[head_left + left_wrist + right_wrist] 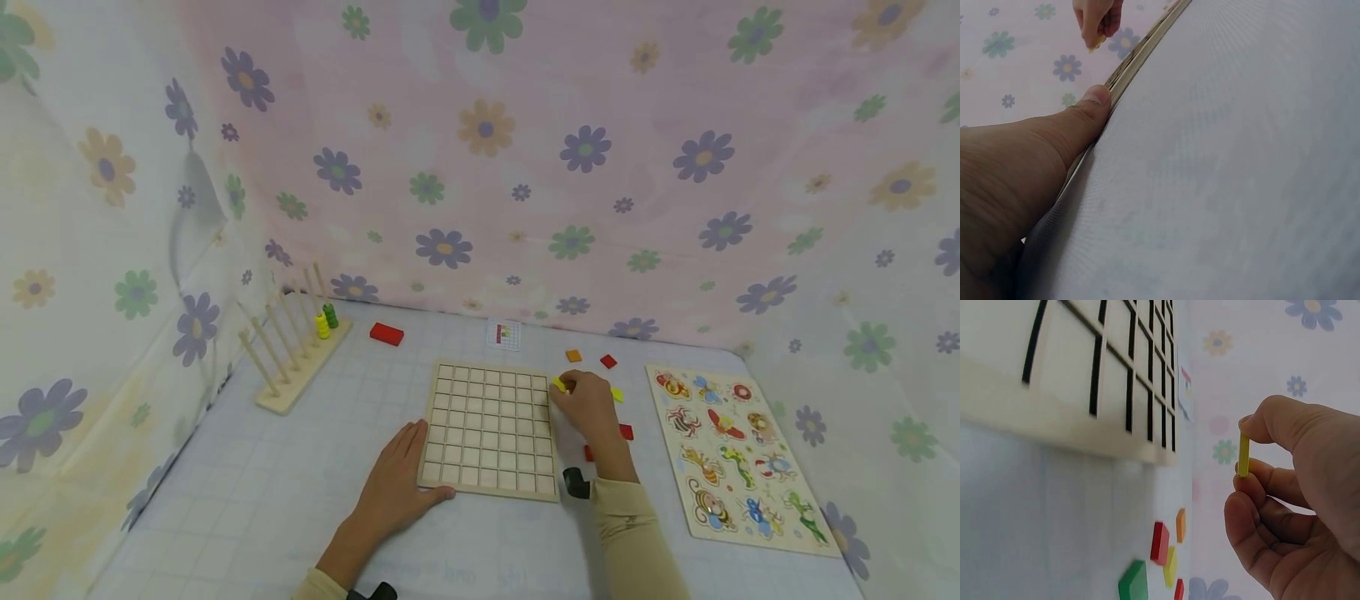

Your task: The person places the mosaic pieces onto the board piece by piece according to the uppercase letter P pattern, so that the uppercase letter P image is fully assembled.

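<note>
A wooden grid board (pixel 495 492) with square cells lies in front of me in the head view. At its near left corner rests my left hand (pixel 393 479), fingers extended along the left side and thumb against the front edge. In the left wrist view that thumb (pixel 1094 100) touches the board's rim. My right hand (pixel 588 408) is raised by the board's right edge. It pinches a thin yellow tile (pixel 1244 455) between thumb and fingers, with the tile upright on edge in the right wrist view.
Loose tiles lie right of the board, including an orange tile (pixel 573 356), a red tile (pixel 608 361) and a green tile (pixel 1134 581). An insect puzzle board (pixel 678 462) is farther right. Behind are a pattern card (pixel 504 335), a red block (pixel 386 334) and a peg stand (pixel 311 367).
</note>
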`<state>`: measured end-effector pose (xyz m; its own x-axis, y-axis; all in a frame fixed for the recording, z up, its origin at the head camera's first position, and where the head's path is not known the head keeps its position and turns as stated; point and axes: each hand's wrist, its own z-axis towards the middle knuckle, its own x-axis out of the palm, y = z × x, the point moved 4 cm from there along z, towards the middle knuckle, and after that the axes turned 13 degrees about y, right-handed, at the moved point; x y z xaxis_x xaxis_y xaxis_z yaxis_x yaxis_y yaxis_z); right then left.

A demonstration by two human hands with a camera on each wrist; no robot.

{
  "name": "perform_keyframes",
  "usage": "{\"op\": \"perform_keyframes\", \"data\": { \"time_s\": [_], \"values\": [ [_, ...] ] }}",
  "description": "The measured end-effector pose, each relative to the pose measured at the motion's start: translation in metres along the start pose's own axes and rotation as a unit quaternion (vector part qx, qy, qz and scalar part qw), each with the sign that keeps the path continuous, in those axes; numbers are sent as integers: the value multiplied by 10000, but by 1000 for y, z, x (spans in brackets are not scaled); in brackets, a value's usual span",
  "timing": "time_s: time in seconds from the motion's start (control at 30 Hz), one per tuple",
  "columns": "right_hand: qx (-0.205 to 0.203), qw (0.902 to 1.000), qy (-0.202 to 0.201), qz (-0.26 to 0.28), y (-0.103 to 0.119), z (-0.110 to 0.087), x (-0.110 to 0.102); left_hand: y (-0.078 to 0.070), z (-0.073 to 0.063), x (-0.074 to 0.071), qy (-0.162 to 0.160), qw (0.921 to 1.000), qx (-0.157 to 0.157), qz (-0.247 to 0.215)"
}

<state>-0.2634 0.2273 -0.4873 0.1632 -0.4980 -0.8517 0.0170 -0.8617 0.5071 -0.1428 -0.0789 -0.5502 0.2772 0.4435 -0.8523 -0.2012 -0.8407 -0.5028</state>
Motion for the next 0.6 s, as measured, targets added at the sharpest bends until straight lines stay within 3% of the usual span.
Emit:
{"op": "perform_keyframes", "data": {
  "time_s": [0.27, 0.6],
  "values": [
    [14, 9997, 198, 164, 18, 4, 13, -1, 0, 0, -25, 10000, 18, 35],
    [-310, 9986, 359, 222, 40, 9, 29, -1, 1, -1, -10, 9999, -10, 101]
  ]
}}
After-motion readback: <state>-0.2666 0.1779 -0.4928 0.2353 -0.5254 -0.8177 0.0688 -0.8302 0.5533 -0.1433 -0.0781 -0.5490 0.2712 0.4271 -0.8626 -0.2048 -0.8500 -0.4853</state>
